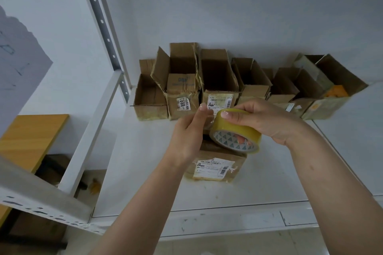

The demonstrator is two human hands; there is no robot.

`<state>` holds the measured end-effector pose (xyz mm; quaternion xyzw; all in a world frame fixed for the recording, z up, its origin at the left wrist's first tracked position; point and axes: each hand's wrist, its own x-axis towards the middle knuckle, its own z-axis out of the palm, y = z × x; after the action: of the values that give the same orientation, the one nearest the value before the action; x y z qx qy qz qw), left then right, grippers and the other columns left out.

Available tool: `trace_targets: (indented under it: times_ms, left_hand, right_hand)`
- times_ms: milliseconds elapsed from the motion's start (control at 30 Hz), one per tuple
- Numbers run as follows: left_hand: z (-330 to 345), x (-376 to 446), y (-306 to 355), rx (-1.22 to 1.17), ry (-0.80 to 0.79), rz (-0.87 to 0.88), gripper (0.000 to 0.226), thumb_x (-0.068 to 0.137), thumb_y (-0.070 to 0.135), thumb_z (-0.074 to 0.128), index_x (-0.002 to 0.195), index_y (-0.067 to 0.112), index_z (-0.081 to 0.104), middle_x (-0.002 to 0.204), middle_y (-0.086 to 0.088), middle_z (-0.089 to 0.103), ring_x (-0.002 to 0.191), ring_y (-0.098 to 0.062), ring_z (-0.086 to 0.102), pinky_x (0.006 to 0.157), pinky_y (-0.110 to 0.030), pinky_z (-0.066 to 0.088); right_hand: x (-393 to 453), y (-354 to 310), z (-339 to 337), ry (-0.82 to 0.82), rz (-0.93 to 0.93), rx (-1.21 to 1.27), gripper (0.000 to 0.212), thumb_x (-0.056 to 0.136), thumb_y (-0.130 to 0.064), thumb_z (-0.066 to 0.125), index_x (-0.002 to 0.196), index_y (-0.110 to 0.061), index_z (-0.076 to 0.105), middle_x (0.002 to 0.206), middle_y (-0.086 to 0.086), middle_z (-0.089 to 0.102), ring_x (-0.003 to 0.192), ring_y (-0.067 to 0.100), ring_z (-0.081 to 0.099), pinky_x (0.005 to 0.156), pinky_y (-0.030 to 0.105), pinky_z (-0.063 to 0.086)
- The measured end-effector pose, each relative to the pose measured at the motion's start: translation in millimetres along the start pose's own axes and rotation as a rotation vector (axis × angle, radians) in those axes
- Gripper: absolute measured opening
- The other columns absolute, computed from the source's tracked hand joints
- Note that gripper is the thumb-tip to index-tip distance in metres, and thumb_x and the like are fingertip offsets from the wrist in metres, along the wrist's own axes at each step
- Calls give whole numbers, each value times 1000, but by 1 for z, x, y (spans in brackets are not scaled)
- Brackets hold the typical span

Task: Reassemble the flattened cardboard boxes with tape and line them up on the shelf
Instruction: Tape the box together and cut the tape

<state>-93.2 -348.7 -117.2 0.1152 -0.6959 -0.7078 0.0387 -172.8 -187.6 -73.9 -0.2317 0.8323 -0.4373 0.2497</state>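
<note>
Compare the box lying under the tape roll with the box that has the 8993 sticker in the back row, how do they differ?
The box under the tape roll lies alone near the front of the shelf, under both hands; the 8993 box stands in the row against the back wall. The front box shows no open top from here; the 8993 box stands open, flaps up. The front label is wide and white; the 8993 sticker is narrow, with big digits. Both are worn brown cardboard with yellowed tape.

Two bare forearms enter from the lower edge of the frame, one from the lower middle and one from the lower right, and no sleeve shows on either. The left hand (189, 130) and the right hand (263, 120) wear no gloves, rings, watch or bracelet that can be seen. The nails are short and pale, the thumbnails looking plain and unpainted.
</note>
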Motion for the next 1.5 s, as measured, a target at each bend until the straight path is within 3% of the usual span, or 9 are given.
trace_targets:
  times_ms: [133, 267, 400, 567, 733, 867, 1100, 1367, 1500]
  left_hand:
    - [0, 2, 0, -19, 37, 8, 40, 102, 40, 45, 114, 13, 71, 103, -3, 75, 102, -18, 69, 99, -46, 51]
    - [-1, 4, -11, 23, 113, 67, 38, 106, 28, 38, 107, 11, 73, 95, -9, 75, 94, -24, 71, 92, -51, 53]
    - [-9, 12, -22, 50, 218, 153, 41, 106, 23, 37, 101, 3, 72, 93, -14, 75, 93, -31, 70, 89, -54, 53]
    - [-10, 15, -30, 150, 259, 241, 40, 106, 21, 37, 101, 5, 73, 91, -5, 76, 93, -21, 71, 89, -46, 55]
    - [-16, 19, -31, 41, 230, 180, 37, 107, 20, 35, 92, 14, 68, 85, -4, 77, 88, -16, 74, 92, -43, 55]
    - [-19, 20, -32, -95, 208, 153, 37, 107, 21, 35, 93, 14, 69, 86, -3, 77, 87, -16, 74, 78, -30, 59]
    - [-26, 22, -44, -268, 254, 88, 32, 106, 22, 39, 103, 14, 69, 104, -6, 73, 110, -21, 66, 87, -40, 56]
    - [-28, 19, -70, -212, 259, -43, 32, 106, 16, 39, 124, 0, 60, 109, -13, 70, 106, -23, 65, 71, -18, 54]
    - [-27, 16, -72, -237, 220, -66, 34, 106, 15, 38, 126, -2, 60, 115, -19, 68, 113, -32, 64, 88, -33, 56]
  right_hand:
    - [0, 1, 0, 11, 6, -18, 77, 49, -79, 62, 89, -15, 76, 80, 10, 75, 70, 21, 71, 68, 27, 54]
    - [-4, 3, -4, -2, 13, -21, 72, 55, -84, 67, 88, -21, 76, 86, 2, 73, 87, 15, 68, 86, 34, 46]
    - [-10, 6, -13, -29, -18, 90, 44, 72, -47, 68, 103, -15, 73, 109, 11, 70, 110, 28, 61, 109, 50, 36]
    - [-5, -9, -13, 11, -75, 100, 33, 60, -54, 72, 83, -31, 78, 96, 7, 74, 95, 23, 69, 96, 42, 50]
    - [6, -13, -17, 139, -19, -37, 45, 46, -59, 70, 74, -24, 76, 74, -6, 74, 71, 12, 71, 68, 27, 55]
    - [9, -13, -13, 125, -6, -114, 65, 37, -73, 68, 80, -25, 78, 79, -7, 75, 79, 14, 71, 76, 32, 56]
    - [1, -9, -8, 28, -32, -14, 51, 41, -76, 67, 82, -47, 75, 95, -10, 74, 98, 18, 67, 95, 41, 50]
    - [4, -16, 6, 73, -110, -7, 49, 43, -69, 69, 83, -41, 73, 83, -14, 74, 76, 4, 70, 72, 28, 52]
    - [5, -15, 8, 101, -110, -3, 58, 43, -70, 68, 85, -31, 74, 84, -12, 74, 77, 6, 71, 72, 30, 54]
